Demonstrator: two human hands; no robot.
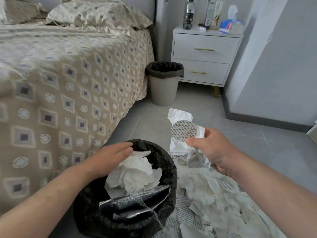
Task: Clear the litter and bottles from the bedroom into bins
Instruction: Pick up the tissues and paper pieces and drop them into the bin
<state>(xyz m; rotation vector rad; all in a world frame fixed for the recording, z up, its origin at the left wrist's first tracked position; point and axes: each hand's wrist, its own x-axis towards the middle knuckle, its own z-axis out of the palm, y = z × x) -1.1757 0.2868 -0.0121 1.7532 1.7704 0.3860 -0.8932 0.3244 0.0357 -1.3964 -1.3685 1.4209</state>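
From the head camera, our left hand (113, 157) lies flat, fingers straight and together, on the crumpled tissue (137, 172) inside the near bin (89, 212), which has a black liner. Our right hand (211, 150) pinches a bunch of white paper (178, 115) between thumb and fingers, a round printed seal (184, 130) against it, held just right of that bin. More litter (214, 200) covers the floor below. A second bin (163, 83) stands between bed (68, 74) and nightstand (204, 54), where a bottle (189, 13) stands.
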